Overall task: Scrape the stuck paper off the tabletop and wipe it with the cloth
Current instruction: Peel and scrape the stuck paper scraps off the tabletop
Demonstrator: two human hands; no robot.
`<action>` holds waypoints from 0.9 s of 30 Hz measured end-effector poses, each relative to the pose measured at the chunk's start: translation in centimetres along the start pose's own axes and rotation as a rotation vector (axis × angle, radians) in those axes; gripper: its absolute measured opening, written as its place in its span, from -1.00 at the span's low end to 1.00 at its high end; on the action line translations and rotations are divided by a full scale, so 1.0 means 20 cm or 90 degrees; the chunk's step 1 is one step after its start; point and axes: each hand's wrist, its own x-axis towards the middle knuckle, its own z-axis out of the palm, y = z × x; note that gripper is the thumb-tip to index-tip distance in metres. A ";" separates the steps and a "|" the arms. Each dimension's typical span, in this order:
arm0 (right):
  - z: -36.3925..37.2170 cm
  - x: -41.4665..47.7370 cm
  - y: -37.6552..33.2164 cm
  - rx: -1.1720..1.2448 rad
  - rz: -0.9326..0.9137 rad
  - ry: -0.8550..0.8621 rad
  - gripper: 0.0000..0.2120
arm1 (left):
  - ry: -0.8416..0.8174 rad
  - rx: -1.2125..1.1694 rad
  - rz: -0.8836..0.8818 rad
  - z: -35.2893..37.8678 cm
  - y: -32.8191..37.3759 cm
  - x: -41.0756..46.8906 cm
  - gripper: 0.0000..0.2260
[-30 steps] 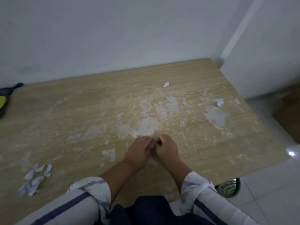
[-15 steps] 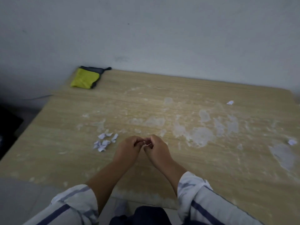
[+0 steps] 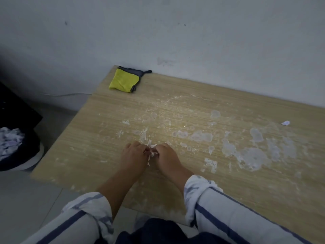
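Note:
A wooden tabletop (image 3: 193,106) carries whitish patches of stuck paper (image 3: 249,155), thickest on the right. My left hand (image 3: 134,155) and my right hand (image 3: 167,158) rest side by side on the table's near left part, fingers curled inward and closed around small white paper scraps (image 3: 151,152) between them. A folded yellow cloth (image 3: 123,81) with a dark grey edge lies at the far left corner against the wall, well beyond both hands. A loose paper scrap (image 3: 285,123) sits at the far right.
A dark bin (image 3: 15,147) holding crumpled paper stands on the floor left of the table. A white wall (image 3: 175,32) runs along the table's far edge. A thin cable (image 3: 66,94) lies on the floor near the wall.
The view has swung left, bringing the cloth, the left table edge and the bin into sight. Both hands have moved left together to the pile of scraps and closed around it.

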 end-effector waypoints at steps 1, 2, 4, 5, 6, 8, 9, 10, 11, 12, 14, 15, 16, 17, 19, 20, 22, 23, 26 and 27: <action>0.01 0.00 0.02 -0.010 0.007 0.005 -0.81 | 0.000 0.012 0.007 0.00 -0.01 0.00 -0.80; 0.02 0.00 0.03 -0.023 0.013 0.013 -0.80 | -0.005 0.012 0.010 0.00 -0.01 0.01 -0.78; 0.03 -0.01 0.06 -0.062 0.022 0.042 -0.78 | -0.008 0.003 0.019 0.00 -0.02 0.02 -0.76; 0.02 -0.03 0.08 -0.083 0.026 0.064 -0.77 | -0.005 0.003 0.025 0.00 -0.02 0.02 -0.75; 0.01 -0.04 0.09 -0.105 0.033 0.084 -0.77 | 0.002 0.006 0.035 -0.01 -0.01 0.02 -0.72; -0.02 -0.10 0.11 -0.150 0.066 0.099 -0.74 | 0.012 0.013 0.071 -0.01 0.03 0.01 -0.62; -0.03 -0.13 0.13 -0.167 0.091 0.094 -0.70 | 0.006 0.012 0.100 0.00 0.06 0.00 -0.57; -0.04 -0.16 0.16 -0.182 0.113 0.091 -0.66 | -0.005 0.021 0.141 0.01 0.09 -0.01 -0.54; -0.06 -0.19 0.20 -0.194 0.132 0.089 -0.63 | -0.016 0.040 0.189 0.04 0.12 -0.02 -0.55; -0.08 -0.22 0.23 -0.202 0.148 0.090 -0.62 | -0.041 0.062 0.234 0.07 0.15 -0.02 -0.57; -0.12 -0.29 0.31 -0.209 0.180 0.094 -0.60 | -0.127 0.119 0.296 0.16 0.20 -0.03 -0.56; -0.14 -0.32 0.35 -0.216 0.194 0.100 -0.59 | -0.176 0.144 0.312 0.21 0.23 -0.03 -0.53; -0.17 -0.35 0.39 -0.223 0.207 0.107 -0.57 | -0.218 0.157 0.319 0.24 0.27 -0.03 -0.49; -0.19 -0.38 0.43 -0.227 0.222 0.115 -0.56 | -0.236 0.170 0.324 0.28 0.31 -0.03 -0.47; -0.25 -0.43 0.51 -0.225 0.255 0.125 -0.54 | -0.237 0.196 0.349 0.37 0.39 -0.03 -0.49; -0.28 -0.45 0.55 -0.225 0.270 0.128 -0.51 | -0.243 0.223 0.366 0.41 0.43 -0.03 -0.51; -0.35 -0.48 0.63 -0.228 0.290 0.134 -0.41 | -0.246 0.233 0.391 0.47 0.54 -0.01 -0.53; -0.39 -0.50 0.67 -0.227 0.297 0.140 -0.36 | -0.241 0.232 0.403 0.51 0.60 0.00 -0.53; -0.53 -0.53 0.82 -0.219 0.321 0.165 -0.29 | -0.243 0.234 0.401 0.59 0.83 0.03 -0.51; -0.58 -0.55 0.87 -0.216 0.330 0.171 -0.29 | -0.254 0.226 0.405 0.63 0.90 0.04 -0.49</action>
